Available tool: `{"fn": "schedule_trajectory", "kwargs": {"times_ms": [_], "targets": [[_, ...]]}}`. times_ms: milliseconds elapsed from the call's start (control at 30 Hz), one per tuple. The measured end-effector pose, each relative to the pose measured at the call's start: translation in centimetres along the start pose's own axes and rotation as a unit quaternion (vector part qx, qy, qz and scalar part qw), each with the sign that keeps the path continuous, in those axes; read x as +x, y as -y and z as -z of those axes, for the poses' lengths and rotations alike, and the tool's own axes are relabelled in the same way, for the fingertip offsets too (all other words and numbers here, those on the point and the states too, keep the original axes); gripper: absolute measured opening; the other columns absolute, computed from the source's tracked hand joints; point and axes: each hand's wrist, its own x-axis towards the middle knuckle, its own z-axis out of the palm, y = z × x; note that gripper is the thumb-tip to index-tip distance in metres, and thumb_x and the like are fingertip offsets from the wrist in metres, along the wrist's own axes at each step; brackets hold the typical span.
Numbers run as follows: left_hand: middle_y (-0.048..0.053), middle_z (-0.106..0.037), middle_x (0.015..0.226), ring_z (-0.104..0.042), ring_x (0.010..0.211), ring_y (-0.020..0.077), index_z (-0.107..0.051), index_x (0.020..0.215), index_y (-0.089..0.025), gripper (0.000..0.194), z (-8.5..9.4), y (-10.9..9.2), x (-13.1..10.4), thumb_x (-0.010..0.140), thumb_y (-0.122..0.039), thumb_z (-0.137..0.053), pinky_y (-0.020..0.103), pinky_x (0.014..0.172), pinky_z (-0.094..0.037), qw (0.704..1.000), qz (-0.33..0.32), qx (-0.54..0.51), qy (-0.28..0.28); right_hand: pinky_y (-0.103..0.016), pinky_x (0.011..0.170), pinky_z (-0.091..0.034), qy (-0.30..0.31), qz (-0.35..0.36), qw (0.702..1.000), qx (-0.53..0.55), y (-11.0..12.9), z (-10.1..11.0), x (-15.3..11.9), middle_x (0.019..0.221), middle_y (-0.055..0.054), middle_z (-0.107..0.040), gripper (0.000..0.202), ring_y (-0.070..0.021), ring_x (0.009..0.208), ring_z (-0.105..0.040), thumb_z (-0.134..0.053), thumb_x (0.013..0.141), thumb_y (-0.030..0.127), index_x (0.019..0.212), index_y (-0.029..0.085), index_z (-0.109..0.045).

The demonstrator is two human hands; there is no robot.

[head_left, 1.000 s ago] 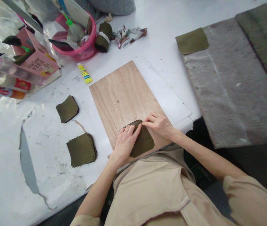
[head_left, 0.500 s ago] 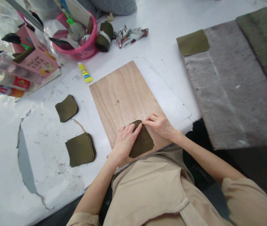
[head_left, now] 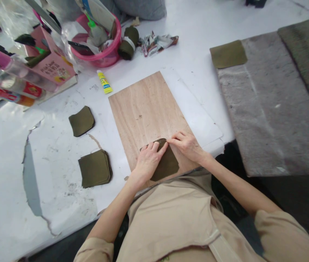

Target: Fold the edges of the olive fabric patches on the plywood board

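Observation:
An olive fabric piece (head_left: 168, 165) with cut corners lies on a thin wooden board (head_left: 147, 105) at the table's front edge. My left hand (head_left: 151, 158) rests on its left part with the fingers stretched over the upper edge, index finger reaching the top corner. At that same corner, the thumb and fingertips of my right hand (head_left: 184, 143) pinch the fabric's edge. The two hands' fingertips nearly meet there. Part of the piece is hidden under my left hand.
Left of the board are a smaller olive stack (head_left: 82, 121) and a larger one (head_left: 94, 169). Beyond sit a yellow glue tube (head_left: 104, 82), a pink basket (head_left: 108, 58) and a pink box (head_left: 53, 67). A grey padded board (head_left: 271, 109) on the right bears an olive piece (head_left: 228, 54).
The camera view has shifted slightly, so the things on the table appear a little further right. Both hands keep nearly the same hold on the fabric piece.

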Motion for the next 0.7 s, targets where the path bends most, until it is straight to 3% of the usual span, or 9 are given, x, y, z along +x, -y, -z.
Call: {"fn": "schedule_trajectory", "kwargs": {"times_ms": [233,400,700], "targets": [[0.013,-0.056,0.123,-0.051,0.117,0.0262,-0.044,0.14,-0.017,0.046,-2.4,0.6,-2.9,0.094,-0.014,-0.046,0.039,0.096,-0.045,0.996,0.022,-0.009,-0.088,-0.035,0.086,-0.043,0.015,0.041,0.996,-0.073,0.7,0.2,0.0,0.104,-0.008,-0.064,0.029,-0.0212,0.099,-0.051,-0.05,0.097,0.019,0.12,0.026,-0.065],[0.014,-0.058,0.124,-0.052,0.117,0.0281,-0.051,0.135,-0.018,0.042,-4.1,1.4,-6.1,0.093,-0.014,-0.048,0.041,0.095,-0.046,0.988,0.091,-0.028,-0.125,-0.036,0.086,-0.043,0.014,0.037,0.997,-0.069,0.6,0.0,-0.2,0.105,-0.007,-0.064,0.029,-0.022,0.099,-0.052,-0.051,0.096,0.019,0.12,0.027,-0.065],[0.009,-0.063,0.106,-0.056,0.101,0.0207,-0.063,0.118,-0.02,0.03,-4.6,2.8,-8.4,0.095,-0.015,-0.045,0.037,0.089,-0.05,0.945,0.167,-0.16,-0.232,-0.033,0.081,-0.049,-0.042,-0.077,0.994,0.063,1.4,0.7,0.1,0.101,-0.005,-0.064,0.025,-0.0201,0.097,-0.057,-0.048,0.096,0.016,0.107,0.024,-0.068]]}}
